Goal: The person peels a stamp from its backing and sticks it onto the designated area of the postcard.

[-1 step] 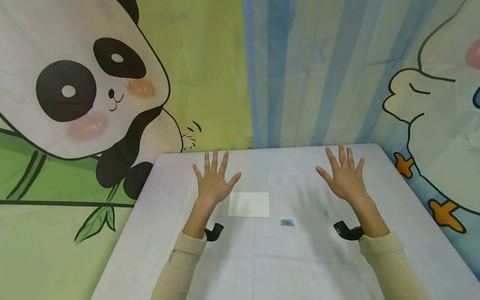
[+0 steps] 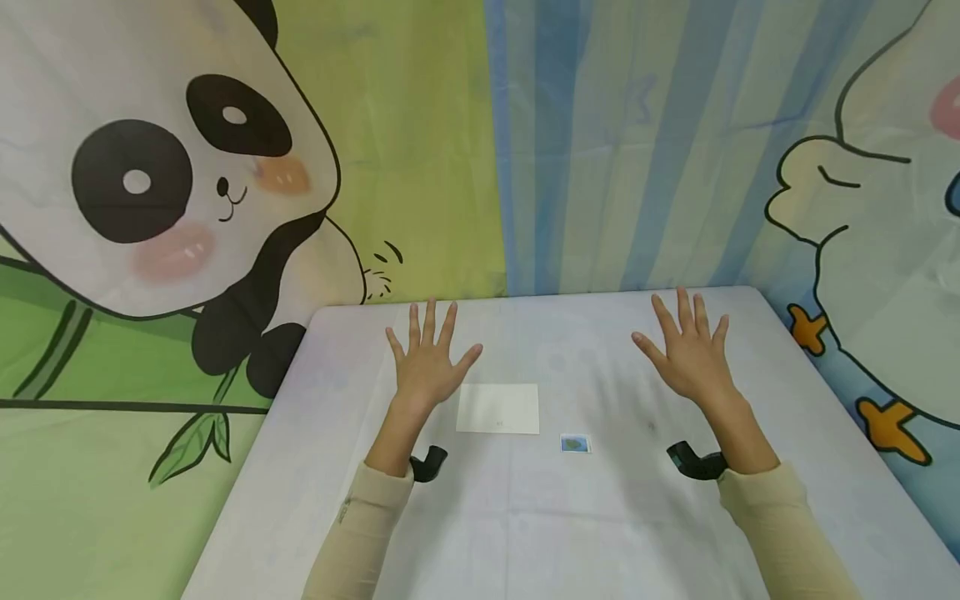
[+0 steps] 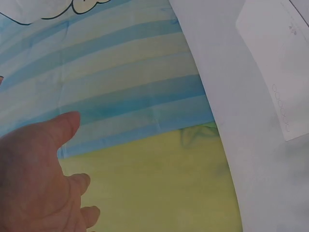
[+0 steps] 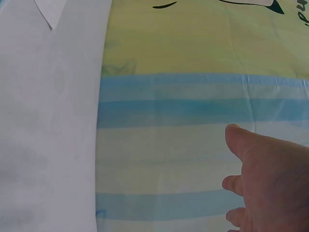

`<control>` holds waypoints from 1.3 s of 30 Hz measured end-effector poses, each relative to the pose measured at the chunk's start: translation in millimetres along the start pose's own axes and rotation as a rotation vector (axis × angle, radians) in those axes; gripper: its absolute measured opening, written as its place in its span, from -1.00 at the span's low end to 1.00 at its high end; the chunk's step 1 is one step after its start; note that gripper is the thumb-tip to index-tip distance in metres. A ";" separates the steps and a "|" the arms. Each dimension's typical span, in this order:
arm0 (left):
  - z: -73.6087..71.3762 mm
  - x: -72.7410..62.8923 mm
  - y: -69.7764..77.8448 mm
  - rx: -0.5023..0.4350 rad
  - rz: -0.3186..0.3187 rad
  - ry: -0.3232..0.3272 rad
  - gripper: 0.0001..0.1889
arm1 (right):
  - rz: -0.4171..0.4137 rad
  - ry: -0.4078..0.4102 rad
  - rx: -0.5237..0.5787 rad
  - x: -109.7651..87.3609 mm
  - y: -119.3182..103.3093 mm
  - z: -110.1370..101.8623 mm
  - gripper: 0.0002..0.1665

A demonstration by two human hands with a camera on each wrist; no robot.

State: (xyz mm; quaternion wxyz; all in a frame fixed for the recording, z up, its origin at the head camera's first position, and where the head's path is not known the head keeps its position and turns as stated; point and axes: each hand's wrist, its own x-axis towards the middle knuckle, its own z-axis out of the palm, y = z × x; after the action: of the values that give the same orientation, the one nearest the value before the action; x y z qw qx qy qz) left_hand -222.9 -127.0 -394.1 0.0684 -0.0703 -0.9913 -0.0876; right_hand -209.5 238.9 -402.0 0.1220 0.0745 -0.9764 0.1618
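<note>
A white envelope (image 2: 498, 409) lies flat on the white table, and a row of small printed outlines runs along one edge of it in the left wrist view. To its right is a small stamp (image 2: 575, 444) with a blue and green picture and a pale border. My left hand (image 2: 429, 371) is held up with fingers spread, nearest the envelope's left side, holding nothing. The right hand (image 2: 693, 358), also spread and bare of any object, is raised to the right of the stamp. Part of the envelope (image 3: 285, 63) shows beyond the left thumb.
The white table (image 2: 540, 533) meets a printed cloth wall at its back edge. A panda picture (image 2: 247, 192) covers the left cloth, and a white cartoon figure (image 2: 892, 275) the right. Black wrist straps (image 2: 697, 463) stick out at both sleeves.
</note>
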 end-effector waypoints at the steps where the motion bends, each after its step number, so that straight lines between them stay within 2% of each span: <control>1: 1.0 -0.8 -0.2 0.001 0.000 -0.002 -0.19 | -0.001 0.001 0.001 -1.2 -0.2 0.4 -0.12; 5: 4.4 -6.0 0.1 -0.008 0.004 0.012 -0.19 | -0.026 0.028 0.013 -7.5 -3.7 2.0 -0.16; 9: 6.1 -16.7 5.5 -0.028 0.022 0.094 -0.18 | -0.061 0.095 0.058 -18.9 -13.4 3.3 -0.30; 12: 9.9 -31.2 15.6 -0.080 0.027 0.199 -0.21 | -0.062 0.174 0.129 -33.5 -21.3 5.6 -0.47; 15: 20.1 -49.1 26.7 -0.146 0.028 0.282 -0.26 | -0.054 0.266 0.221 -50.6 -28.6 13.6 -0.62; 18: 34.7 -64.6 35.0 -0.190 0.044 0.310 -0.31 | -0.054 0.339 0.306 -66.1 -33.4 27.8 -0.70; 23: 56.7 -78.4 34.8 -0.218 0.106 0.299 -0.34 | -0.054 0.374 0.405 -88.5 -37.8 56.7 -0.76; 25: 66.2 -80.0 29.0 -0.213 0.126 0.277 -0.35 | -0.052 0.378 0.439 -95.9 -36.9 68.2 -0.77; 28: 83.9 -80.1 16.3 -0.204 0.128 0.210 -0.35 | -0.070 0.371 0.492 -104.1 -33.3 85.1 -0.77; 31: 103.2 -80.3 0.4 -0.201 0.096 0.126 -0.36 | -0.107 0.324 0.536 -109.4 -29.2 101.2 -0.75; 34: 120.6 -79.6 -14.7 -0.219 0.064 0.075 -0.38 | -0.135 0.234 0.582 -111.7 -24.9 115.3 -0.73; 37: 135.3 -79.3 -26.3 -0.218 0.061 0.066 -0.40 | -0.152 0.162 0.587 -113.1 -19.1 126.9 -0.69; 39: 142.6 -78.7 -30.8 -0.204 0.075 0.079 -0.41 | -0.170 0.145 0.559 -113.4 -15.3 132.0 -0.66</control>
State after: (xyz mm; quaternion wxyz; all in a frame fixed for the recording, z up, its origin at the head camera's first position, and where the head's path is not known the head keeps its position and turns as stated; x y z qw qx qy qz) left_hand -167.9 -140.9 -549.9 0.1033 -0.1106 -0.9704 -0.1880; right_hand -126.1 192.5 -548.3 0.1795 0.1749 -0.8729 0.4185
